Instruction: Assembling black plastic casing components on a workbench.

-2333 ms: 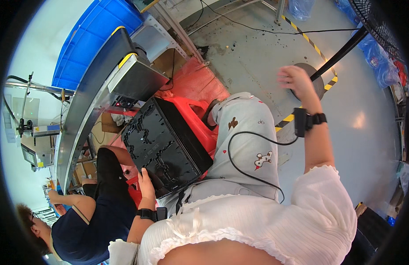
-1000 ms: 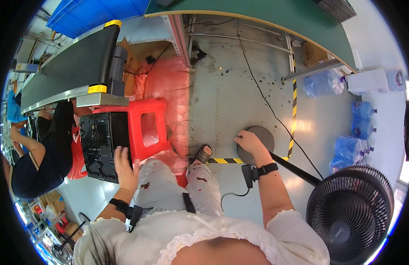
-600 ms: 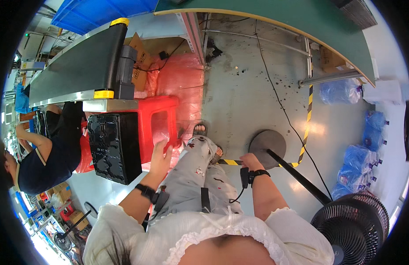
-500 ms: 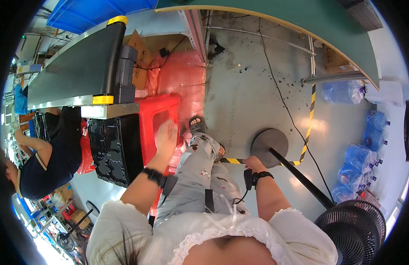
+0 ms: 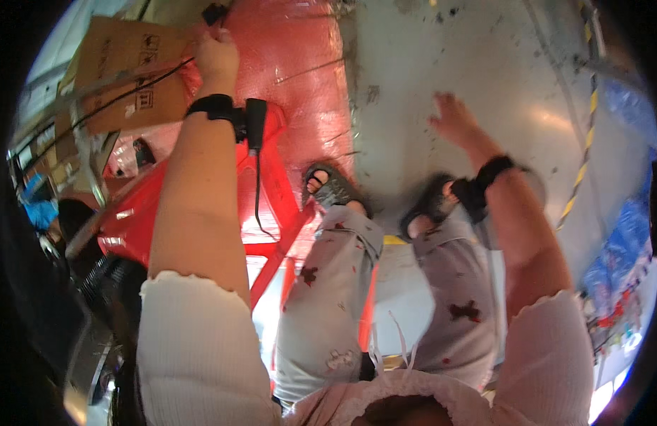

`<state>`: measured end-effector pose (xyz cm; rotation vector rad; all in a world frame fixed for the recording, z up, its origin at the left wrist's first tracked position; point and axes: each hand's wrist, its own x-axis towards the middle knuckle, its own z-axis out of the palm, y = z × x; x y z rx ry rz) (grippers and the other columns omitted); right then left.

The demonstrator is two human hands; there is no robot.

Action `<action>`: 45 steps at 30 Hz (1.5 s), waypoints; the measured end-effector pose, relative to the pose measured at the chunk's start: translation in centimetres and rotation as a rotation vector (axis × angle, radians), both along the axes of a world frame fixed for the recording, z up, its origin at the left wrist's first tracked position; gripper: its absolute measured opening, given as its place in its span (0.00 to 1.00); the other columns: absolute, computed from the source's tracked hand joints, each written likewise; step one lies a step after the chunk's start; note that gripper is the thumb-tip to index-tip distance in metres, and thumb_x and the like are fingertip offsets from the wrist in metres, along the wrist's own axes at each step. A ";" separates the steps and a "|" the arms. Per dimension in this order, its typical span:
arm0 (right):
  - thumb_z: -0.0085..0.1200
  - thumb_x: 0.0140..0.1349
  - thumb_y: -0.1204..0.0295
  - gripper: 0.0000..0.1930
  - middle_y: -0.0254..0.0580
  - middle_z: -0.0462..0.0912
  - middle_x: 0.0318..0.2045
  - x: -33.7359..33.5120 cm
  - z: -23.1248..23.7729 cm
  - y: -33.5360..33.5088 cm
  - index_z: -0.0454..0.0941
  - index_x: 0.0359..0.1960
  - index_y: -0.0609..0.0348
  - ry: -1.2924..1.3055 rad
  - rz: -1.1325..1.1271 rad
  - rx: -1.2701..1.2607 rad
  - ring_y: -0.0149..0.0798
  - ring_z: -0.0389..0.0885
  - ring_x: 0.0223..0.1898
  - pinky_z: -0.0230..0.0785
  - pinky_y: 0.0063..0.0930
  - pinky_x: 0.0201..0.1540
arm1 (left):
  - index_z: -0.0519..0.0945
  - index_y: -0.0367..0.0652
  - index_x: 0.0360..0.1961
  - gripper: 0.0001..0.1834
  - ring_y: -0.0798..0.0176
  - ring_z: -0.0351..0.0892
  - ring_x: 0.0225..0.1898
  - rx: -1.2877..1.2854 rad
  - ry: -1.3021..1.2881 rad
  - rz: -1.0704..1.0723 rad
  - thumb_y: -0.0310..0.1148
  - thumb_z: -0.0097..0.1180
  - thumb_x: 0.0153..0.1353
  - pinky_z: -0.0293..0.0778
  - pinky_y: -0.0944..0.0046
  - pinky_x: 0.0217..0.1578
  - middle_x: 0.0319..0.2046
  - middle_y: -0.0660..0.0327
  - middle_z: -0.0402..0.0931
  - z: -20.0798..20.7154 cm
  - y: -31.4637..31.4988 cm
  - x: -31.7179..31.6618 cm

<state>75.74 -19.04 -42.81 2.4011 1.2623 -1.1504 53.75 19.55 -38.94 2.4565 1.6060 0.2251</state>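
Note:
My left hand point(image 5: 216, 60) stretches far forward at the upper left, its fingers partly hidden and bent near a small black object point(image 5: 215, 13). A thin black cable point(image 5: 154, 82) runs beside that hand, and whether the fingers touch the cable or the object I cannot tell. My right hand point(image 5: 453, 121) hovers over the grey floor, fingers apart and holding nothing. Black straps circle both wrists. Below my left forearm stands a red plastic stool point(image 5: 272, 167), partly hidden by the arm.
A brown cardboard box point(image 5: 122, 78) lies at the upper left, beyond the stool. Red sheeting point(image 5: 286, 64) covers part of the floor. Yellow-black tape point(image 5: 590, 131) and blue transparent plastic bottles point(image 5: 620, 241) are on the right. My sandalled feet point(image 5: 332, 186) stand apart near the middle.
The view has dropped closer to the floor. My left hand has reached forward toward the small black object; my right hand has swung forward and its fingers have spread. My feet have moved apart.

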 end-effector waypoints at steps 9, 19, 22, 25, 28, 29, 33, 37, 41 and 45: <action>0.58 0.46 0.42 0.54 0.61 0.45 0.65 3.9 -7.2 6.0 0.46 0.64 0.70 -0.303 0.217 -0.158 0.54 0.47 0.66 0.47 0.40 0.65 | 0.70 0.37 0.50 0.22 0.36 0.73 0.44 0.251 1.082 -0.681 0.40 0.46 0.57 0.71 0.49 0.45 0.39 0.36 0.73 -4.1 14.4 1.0; 0.63 0.37 0.39 0.67 0.62 0.32 0.66 3.9 -10.1 5.7 0.33 0.64 0.75 -0.326 0.166 -0.085 0.56 0.33 0.68 0.33 0.41 0.69 | 0.65 0.37 0.55 0.27 0.36 0.66 0.53 0.045 0.758 -0.437 0.42 0.47 0.58 0.67 0.49 0.52 0.45 0.36 0.70 -12.3 21.9 1.1; 0.63 0.36 0.40 0.68 0.61 0.31 0.66 4.3 -9.3 6.2 0.32 0.64 0.74 -0.270 0.164 -0.107 0.55 0.32 0.68 0.32 0.41 0.69 | 0.65 0.38 0.56 0.26 0.36 0.65 0.54 0.260 1.388 -0.779 0.38 0.47 0.57 0.65 0.50 0.54 0.49 0.40 0.70 -13.8 23.7 1.7; 0.65 0.35 0.41 0.68 0.59 0.31 0.67 4.4 -8.7 6.3 0.31 0.65 0.72 -0.201 0.116 -0.130 0.54 0.31 0.69 0.32 0.41 0.69 | 0.62 0.42 0.59 0.29 0.38 0.65 0.54 0.094 1.184 -0.627 0.39 0.49 0.57 0.65 0.50 0.53 0.51 0.43 0.69 -14.7 23.6 1.7; 0.67 0.34 0.44 0.68 0.58 0.30 0.67 4.4 -8.7 6.2 0.31 0.65 0.69 -0.228 0.050 -0.105 0.54 0.30 0.69 0.33 0.43 0.69 | 0.58 0.46 0.61 0.32 0.39 0.65 0.55 -0.124 0.904 -0.422 0.40 0.50 0.56 0.65 0.51 0.52 0.52 0.45 0.68 -14.9 22.2 1.2; 0.68 0.34 0.45 0.68 0.57 0.30 0.67 4.5 -8.6 6.1 0.31 0.65 0.69 -0.195 0.030 -0.072 0.54 0.30 0.69 0.33 0.43 0.69 | 0.57 0.47 0.62 0.33 0.40 0.65 0.55 -0.184 0.837 -0.373 0.41 0.50 0.55 0.65 0.51 0.52 0.53 0.46 0.68 -14.8 21.7 1.0; 0.70 0.33 0.48 0.68 0.56 0.30 0.67 4.7 -8.4 6.2 0.31 0.65 0.68 -0.152 -0.010 -0.051 0.53 0.30 0.69 0.35 0.44 0.68 | 0.55 0.51 0.65 0.37 0.42 0.66 0.55 -0.215 0.886 -0.334 0.44 0.52 0.55 0.66 0.51 0.51 0.54 0.49 0.68 -13.9 20.4 1.0; 0.70 0.33 0.48 0.68 0.55 0.29 0.67 4.6 -8.1 6.3 0.31 0.65 0.68 -0.195 0.002 -0.050 0.54 0.30 0.69 0.35 0.44 0.68 | 0.65 0.50 0.60 0.32 0.47 0.72 0.49 -0.408 0.480 -0.072 0.51 0.52 0.56 0.68 0.52 0.46 0.49 0.51 0.72 -13.3 19.7 2.0; 0.70 0.32 0.48 0.68 0.56 0.30 0.67 4.4 -8.4 6.1 0.32 0.65 0.69 -0.182 0.010 -0.035 0.54 0.31 0.69 0.36 0.44 0.68 | 0.72 0.48 0.53 0.28 0.52 0.74 0.42 -0.503 0.345 0.166 0.55 0.50 0.57 0.71 0.56 0.42 0.44 0.55 0.74 -14.3 19.1 1.9; 0.70 0.32 0.48 0.67 0.57 0.32 0.67 4.6 -8.6 5.8 0.33 0.65 0.70 -0.215 0.043 -0.016 0.56 0.33 0.68 0.39 0.46 0.67 | 0.72 0.46 0.52 0.29 0.53 0.74 0.41 -0.381 0.458 0.101 0.55 0.48 0.57 0.72 0.56 0.36 0.45 0.55 0.74 -14.3 18.7 0.4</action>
